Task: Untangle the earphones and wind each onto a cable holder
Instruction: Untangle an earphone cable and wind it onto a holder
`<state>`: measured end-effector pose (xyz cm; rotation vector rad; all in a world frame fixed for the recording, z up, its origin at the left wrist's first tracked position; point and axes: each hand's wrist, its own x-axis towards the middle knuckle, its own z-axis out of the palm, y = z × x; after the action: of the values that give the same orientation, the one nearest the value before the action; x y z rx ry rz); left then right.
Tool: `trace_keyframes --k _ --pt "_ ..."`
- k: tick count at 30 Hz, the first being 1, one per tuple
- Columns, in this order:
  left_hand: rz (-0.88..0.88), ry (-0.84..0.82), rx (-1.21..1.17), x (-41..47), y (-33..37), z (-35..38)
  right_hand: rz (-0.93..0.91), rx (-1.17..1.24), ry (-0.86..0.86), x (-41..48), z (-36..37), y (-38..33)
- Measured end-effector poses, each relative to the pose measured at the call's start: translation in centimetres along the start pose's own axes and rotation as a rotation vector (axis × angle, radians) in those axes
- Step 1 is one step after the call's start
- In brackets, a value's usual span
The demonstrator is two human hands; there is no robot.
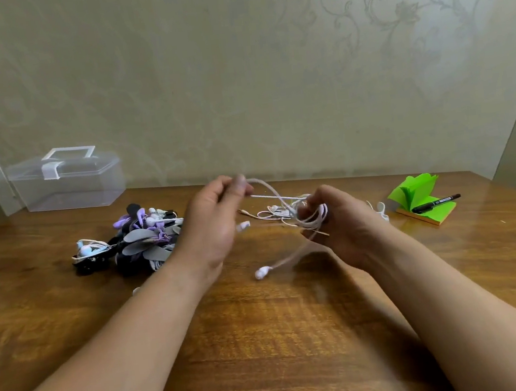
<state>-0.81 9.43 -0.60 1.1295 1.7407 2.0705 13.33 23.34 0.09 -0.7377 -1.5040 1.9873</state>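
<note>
1. We see the left hand [218, 222] raised at the centre of the frame. Its fingers [240, 183] pinch one end of a white cable [277, 194].
2. The right hand [343, 217] sits just right of centre, lower than the left. Its fingers curl round a loose coil of the same cable, which wraps about them.
3. Between the hands the cable runs in an arc and a straight stretch, above the surface [266, 339].
4. One strand hangs down from the right hand and ends in a white earbud [263, 272] near the surface, below and between the hands. We cannot tell whether it touches.
5. Behind the hands, loose earphones [271, 213] lie on the surface in a thin white tangle.
6. Left of centre we find a pile [146, 240] of grey, purple and black holders with earphones wound on them, just beside the left wrist.
7. A clear box [69, 184] with a white handle stands at the left, against the wall.
8. At the right edge, green notes [417, 191] lie fanned open with a black marker [436, 203] resting across them.
</note>
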Motion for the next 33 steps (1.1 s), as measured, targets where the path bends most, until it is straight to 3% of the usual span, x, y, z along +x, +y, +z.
trace_keyframes --k 3,6,9,13,18,20,23,26,29,31,33 --pt "-0.268 -0.006 -0.483 0.1 0.9 -0.5 0.009 0.064 -0.116 -0.1 -0.3 0.0" --pt "-0.357 -0.039 -0.56 -0.1 1.1 -0.8 0.01 0.181 -0.209 -0.4 -0.1 -0.3" --pt "-0.328 -0.219 -0.401 -0.3 1.6 -1.1 -0.068 0.154 -0.219 -0.3 -0.8 -1.3" --pt "-0.298 -0.422 0.017 -1.4 1.8 -0.4 -0.175 0.038 -0.238 -0.5 -1.6 -2.3" --pt "-0.094 -0.482 0.589 -2.1 1.1 0.6 -0.217 -0.195 -0.257 -0.8 -1.5 -2.2" --pt "-0.003 -0.451 0.648 -2.0 0.4 0.9 -0.235 -0.257 -0.278 -0.8 -1.3 -2.0" --pt "0.095 -0.389 0.561 -1.1 -0.1 0.5 -0.251 -0.293 -0.209 -0.5 -1.4 -1.9" --pt "0.12 -0.165 0.263 -0.4 1.1 -0.3 -0.236 -0.34 0.015 0.5 -2.5 -1.8" --pt "0.11 0.02 -0.123 0.0 2.3 -1.1 -0.18 -0.68 0.119 0.7 -3.8 -1.7" --pt "0.016 -0.043 -0.32 -0.2 3.0 -1.2 -0.16 -0.942 0.081 0.4 -4.0 -1.5" --pt "-0.014 -0.118 -0.187 -0.6 3.3 -1.0 -0.289 -1.082 0.107 0.2 -3.6 -1.5"
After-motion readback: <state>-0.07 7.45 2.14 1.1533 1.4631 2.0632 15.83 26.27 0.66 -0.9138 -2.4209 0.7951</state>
